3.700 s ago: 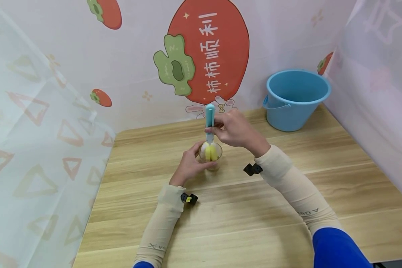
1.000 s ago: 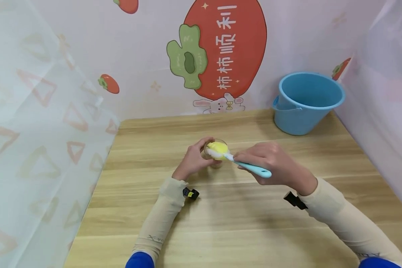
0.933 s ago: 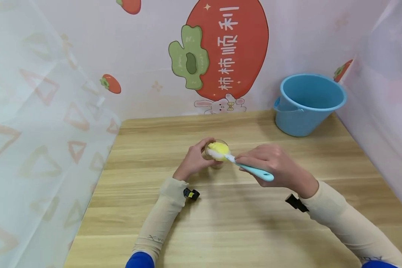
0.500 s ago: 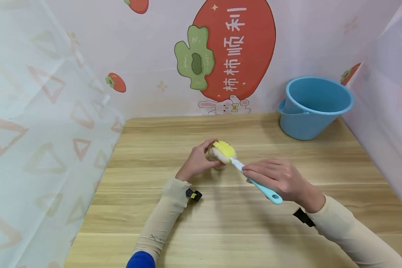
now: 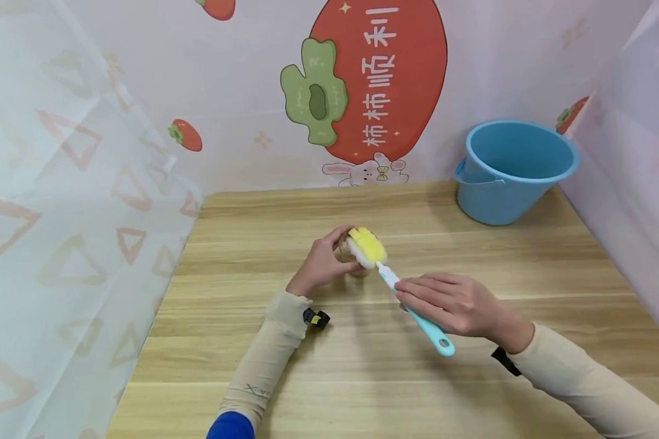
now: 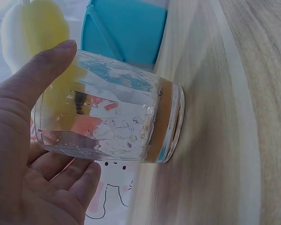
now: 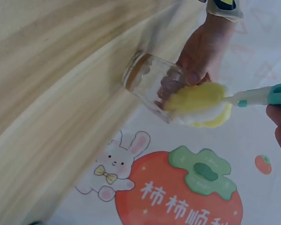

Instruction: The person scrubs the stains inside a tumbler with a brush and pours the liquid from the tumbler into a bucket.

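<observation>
In the head view, my left hand (image 5: 320, 263) grips a clear drinking glass (image 6: 117, 112) around its upper part, thumb on one side and fingers on the other. Water drops cling to the glass wall, and its base sits right at the table top. A sponge bottle brush (image 5: 369, 246) with a yellow and white head lies across the mouth of the glass. Part of that head overlaps the rim in the right wrist view. My right hand (image 5: 456, 305) holds the brush by its white and teal handle, which slants down toward the front right.
A blue bucket (image 5: 491, 204) with its handle hanging down stands at the back right corner of the wooden table (image 5: 241, 341). White printed cloth (image 5: 241, 91) hangs behind and along both sides.
Earlier the brush stood upright inside the glass. My right hand has since lowered to the right and front, tilting the brush and drawing its head up to the rim. My left hand stays around the glass.
</observation>
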### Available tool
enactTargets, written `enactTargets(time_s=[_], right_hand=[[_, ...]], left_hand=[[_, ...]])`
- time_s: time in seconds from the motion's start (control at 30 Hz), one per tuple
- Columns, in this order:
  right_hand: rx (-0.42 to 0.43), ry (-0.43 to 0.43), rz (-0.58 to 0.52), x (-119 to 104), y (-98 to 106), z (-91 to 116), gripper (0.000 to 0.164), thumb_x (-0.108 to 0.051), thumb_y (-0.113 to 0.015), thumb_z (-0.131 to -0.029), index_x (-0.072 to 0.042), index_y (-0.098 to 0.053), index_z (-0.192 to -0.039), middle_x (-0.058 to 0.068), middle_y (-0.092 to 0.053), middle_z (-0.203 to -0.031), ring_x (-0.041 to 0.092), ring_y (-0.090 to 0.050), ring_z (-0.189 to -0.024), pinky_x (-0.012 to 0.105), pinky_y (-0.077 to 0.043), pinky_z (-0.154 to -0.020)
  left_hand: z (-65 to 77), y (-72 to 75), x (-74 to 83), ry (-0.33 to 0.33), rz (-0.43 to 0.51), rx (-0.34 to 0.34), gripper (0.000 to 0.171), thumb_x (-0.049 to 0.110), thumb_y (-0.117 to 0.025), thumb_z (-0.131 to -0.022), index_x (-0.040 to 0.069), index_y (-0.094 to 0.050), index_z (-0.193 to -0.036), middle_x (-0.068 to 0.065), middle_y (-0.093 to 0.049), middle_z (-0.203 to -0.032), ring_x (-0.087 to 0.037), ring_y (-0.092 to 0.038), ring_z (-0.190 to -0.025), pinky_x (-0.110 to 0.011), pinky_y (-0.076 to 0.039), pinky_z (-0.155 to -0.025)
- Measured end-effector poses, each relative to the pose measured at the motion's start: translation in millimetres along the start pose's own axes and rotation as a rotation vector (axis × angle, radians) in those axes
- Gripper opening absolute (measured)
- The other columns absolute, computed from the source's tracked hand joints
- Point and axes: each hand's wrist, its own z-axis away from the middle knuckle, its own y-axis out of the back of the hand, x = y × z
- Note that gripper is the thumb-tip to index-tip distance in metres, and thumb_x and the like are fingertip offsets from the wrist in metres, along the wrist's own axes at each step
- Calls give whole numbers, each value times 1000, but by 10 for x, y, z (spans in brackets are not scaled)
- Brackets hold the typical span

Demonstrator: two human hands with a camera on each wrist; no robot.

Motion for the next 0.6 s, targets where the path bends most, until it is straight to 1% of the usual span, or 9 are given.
enactTargets(time_s=[0.1, 0.17, 0.23, 0.3, 0.47, 0.6], right_hand=[[-49, 12, -14, 4, 21, 25, 26, -6, -52, -111, 1, -76, -118, 13, -81, -114, 20, -81, -95, 38, -66, -75], [-61, 37, -18, 7, 27, 34, 26, -4, -51, -111, 1, -75, -118, 14, -80, -115, 21, -81, -98, 38, -66, -76], [-53, 65, 1, 17, 27, 29, 25, -3, -52, -110, 2, -76, -116, 15, -80, -115, 22, -81, -99, 38, -66, -77], [-41, 74, 20, 32, 29, 22, 24, -3, -53, -109, 2, -76, -117, 15, -80, -115, 22, -81, -99, 38, -66, -78], [-15, 77, 29, 43, 47, 21, 23, -3, -54, -109, 3, -75, -117, 15, -81, -112, 22, -81, -96, 39, -66, -76], [-7, 77, 35, 22, 50, 37, 23, -3, -55, -109, 3, -76, -115, 15, -81, -110, 22, -81, -95, 38, -66, -75]], left_hand=[[0, 21, 0, 1, 0, -5, 92, 26, -95, -79, 10, -48, -157, -11, -57, -157, -32, -51, -149, -50, -41, -123], [5, 17, -20, 4, 0, -4, 92, 25, -95, -79, 11, -48, -157, -11, -57, -157, -32, -51, -149, -48, -41, -124], [7, 18, -33, 7, 2, 2, 92, 24, -95, -79, 11, -48, -157, -11, -57, -157, -31, -52, -149, -48, -40, -124], [4, 19, -41, 4, 4, 8, 91, 24, -95, -80, 11, -48, -157, -11, -57, -157, -31, -52, -149, -48, -41, -124], [-13, 10, -27, 3, 12, 1, 91, 22, -95, -79, 11, -48, -157, -12, -56, -158, -33, -51, -149, -49, -40, -124], [-20, -9, -28, 8, 8, -4, 91, 22, -95, -80, 11, -48, -156, -12, -56, -157, -32, -51, -149, -47, -40, -124]])
